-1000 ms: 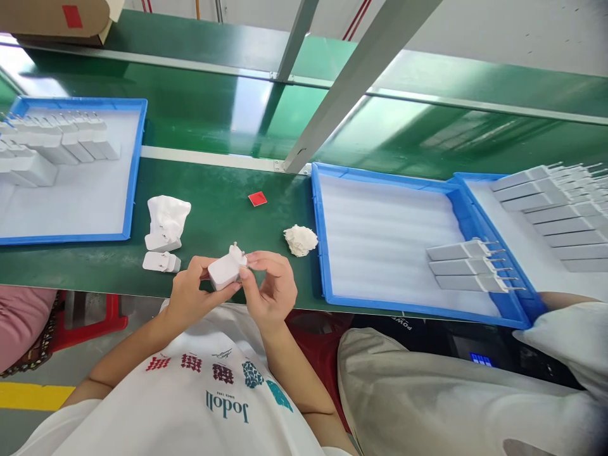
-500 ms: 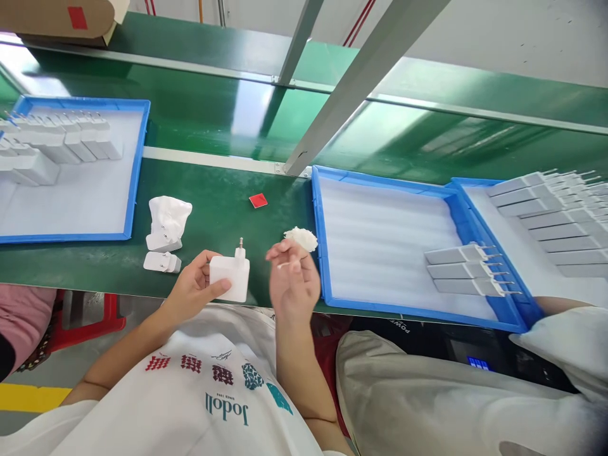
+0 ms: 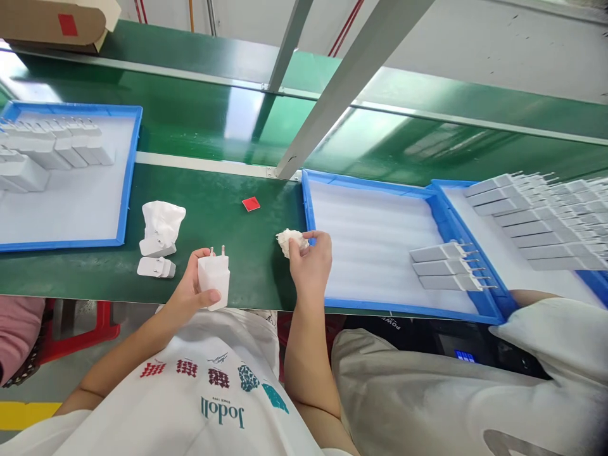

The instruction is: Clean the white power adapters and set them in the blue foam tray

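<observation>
My left hand is closed round a white plug charger, held upright with its two metal pins pointing up. My right hand pinches a crumpled off-white wad, perhaps cloth or tissue, beside the left edge of a blue tray. Left of my left hand, two more chargers lie on the green table: one charger nearer me, and another charger just behind it, touching a crumpled white cloth.
A red square lies mid-table. Several chargers stand in the right tray; a tray beyond it holds more chargers. The left blue tray also holds chargers. A metal post slants overhead. Another person's sleeve is at right.
My right hand has moved from a raised position in front of the wad to grip it. My left hand has turned the charger, so both pins now show. The whole view has shifted slightly.
</observation>
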### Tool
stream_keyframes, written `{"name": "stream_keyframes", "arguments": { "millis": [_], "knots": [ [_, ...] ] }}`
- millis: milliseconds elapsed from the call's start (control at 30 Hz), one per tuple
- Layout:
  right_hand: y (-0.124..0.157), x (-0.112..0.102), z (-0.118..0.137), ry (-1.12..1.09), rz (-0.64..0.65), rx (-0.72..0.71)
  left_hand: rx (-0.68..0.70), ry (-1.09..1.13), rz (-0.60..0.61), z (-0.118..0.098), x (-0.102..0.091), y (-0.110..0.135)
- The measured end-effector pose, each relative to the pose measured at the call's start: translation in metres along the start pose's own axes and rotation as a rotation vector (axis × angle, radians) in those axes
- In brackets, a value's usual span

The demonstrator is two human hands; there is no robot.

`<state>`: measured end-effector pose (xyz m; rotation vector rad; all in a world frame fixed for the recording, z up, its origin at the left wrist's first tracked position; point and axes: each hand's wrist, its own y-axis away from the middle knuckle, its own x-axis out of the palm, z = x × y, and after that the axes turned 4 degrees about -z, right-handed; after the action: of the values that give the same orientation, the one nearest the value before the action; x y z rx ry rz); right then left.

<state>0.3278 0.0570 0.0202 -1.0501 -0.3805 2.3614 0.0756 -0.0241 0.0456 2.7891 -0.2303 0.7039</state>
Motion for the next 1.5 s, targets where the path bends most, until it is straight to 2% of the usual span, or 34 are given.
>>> {"name": "stream_keyframes", "arguments": {
  "millis": [67, 133, 167, 300, 367, 433, 533, 900, 1100, 1267, 1367, 1500],
  "knots": [
    [0.009, -0.002, 0.011, -0.044, -0.113, 0.000, 0.003, -0.001, -0.001, -0.002, 0.003, -0.001],
    [0.021, -0.007, 0.029, -0.190, -0.141, 0.001, 0.021, -0.024, -0.002, -0.001, 0.005, -0.002],
    [0.029, -0.010, 0.041, -0.297, -0.091, -0.005, 0.032, -0.043, -0.007, -0.001, 0.006, -0.003],
    [0.055, -0.022, 0.085, -0.701, 0.290, -0.099, 0.043, -0.089, -0.003, 0.003, 0.011, -0.003],
    [0.063, -0.024, 0.100, -0.788, 0.312, -0.125, 0.007, -0.065, 0.012, 0.004, 0.014, -0.002],
    [0.068, -0.024, 0.110, -0.802, 0.262, -0.127, -0.001, -0.042, 0.003, 0.005, 0.014, -0.001],
    [0.071, -0.022, 0.118, -0.736, 0.212, -0.169, 0.073, -0.059, -0.013, 0.005, 0.009, 0.001],
    [0.076, -0.018, 0.132, -0.760, 0.098, -0.202, 0.204, -0.164, 0.080, 0.010, -0.002, 0.006],
    [0.072, -0.018, 0.125, -0.821, 0.216, -0.228, 0.263, -0.223, 0.110, 0.015, -0.011, 0.008],
    [0.070, -0.017, 0.118, -0.797, 0.203, -0.229, 0.238, -0.266, 0.093, 0.007, -0.012, 0.008],
    [0.066, -0.017, 0.113, -0.710, 0.179, -0.299, 0.151, -0.300, 0.027, 0.003, -0.010, 0.009],
    [0.063, -0.012, 0.106, -0.735, 0.157, -0.386, -0.170, -0.117, -0.016, -0.002, 0.002, 0.011]
  ]
}}
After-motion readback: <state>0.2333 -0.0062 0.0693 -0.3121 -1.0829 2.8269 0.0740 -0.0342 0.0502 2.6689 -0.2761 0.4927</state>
